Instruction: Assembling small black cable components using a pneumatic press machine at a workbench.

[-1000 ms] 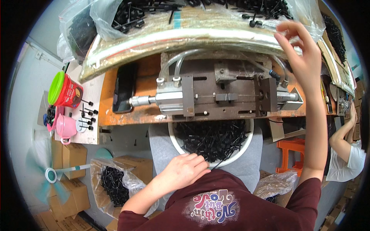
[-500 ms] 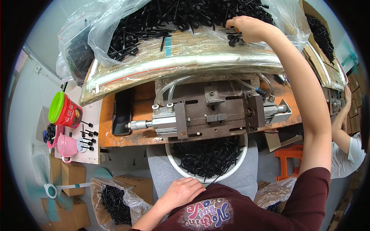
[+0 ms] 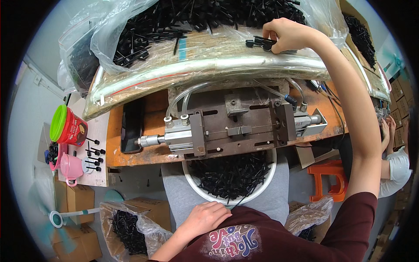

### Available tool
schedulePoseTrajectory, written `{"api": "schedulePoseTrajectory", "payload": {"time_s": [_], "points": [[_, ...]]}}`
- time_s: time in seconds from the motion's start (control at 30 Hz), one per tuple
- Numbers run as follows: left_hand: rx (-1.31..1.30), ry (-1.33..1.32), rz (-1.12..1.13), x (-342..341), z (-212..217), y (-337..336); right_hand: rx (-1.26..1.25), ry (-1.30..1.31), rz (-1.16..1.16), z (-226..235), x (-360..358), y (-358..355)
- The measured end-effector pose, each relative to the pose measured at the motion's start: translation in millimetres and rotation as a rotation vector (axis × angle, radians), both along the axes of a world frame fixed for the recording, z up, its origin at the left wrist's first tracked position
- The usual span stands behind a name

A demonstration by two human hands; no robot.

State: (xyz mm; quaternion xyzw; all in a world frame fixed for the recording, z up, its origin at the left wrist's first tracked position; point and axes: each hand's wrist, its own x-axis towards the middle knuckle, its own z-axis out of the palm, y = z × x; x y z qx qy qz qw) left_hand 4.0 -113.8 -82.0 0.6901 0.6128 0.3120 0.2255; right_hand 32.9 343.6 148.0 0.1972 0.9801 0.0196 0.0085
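Note:
A bunch of black plastic pieces with thin stems (image 3: 262,42) sticks out from my right hand (image 3: 290,36), whose fingers and thumb are curled round it. This hand is over the plastic-covered front slope of the raised tray (image 3: 218,46), just below a large heap of the same pieces (image 3: 209,15). My left hand (image 3: 205,219) lies flat against my shirt, holding nothing, by the rim of a white basket (image 3: 192,185) in my lap. More black pieces (image 3: 231,174) fill that basket. Between tray and basket sits a metal clamping fixture (image 3: 238,126) with air cylinders and clear hoses.
On the left stand a red tub with a green rim (image 3: 72,126), a pink cup (image 3: 72,167) and several loose black pieces (image 3: 94,159). Bagged pieces (image 3: 128,231) sit in a carton below. An orange stool (image 3: 321,181) and another person's arm (image 3: 385,144) are at right.
My right hand has drawn slightly back from the heap, and the bunch of black pieces now shows at its fingers. The view has shifted a little; my left hand stays put.

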Motion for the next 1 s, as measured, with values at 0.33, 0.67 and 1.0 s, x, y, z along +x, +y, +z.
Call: {"api": "schedulePoseTrajectory", "payload": {"time_s": [0.33, 0.67, 1.0], "points": [[0.041, -0.025, 0.04, 1, 8, -4, -0.007, 0.189, 0.233, 1, -5, -49], [0.466, -0.49, 0.462, -21, 91, 59, 0.331, 0.753, 0.668, -68, 66, -182], [0.539, -0.152, 0.323, -16, 97, 83, -1.687, 1.149, -0.196, -122, 101, -229]]}}
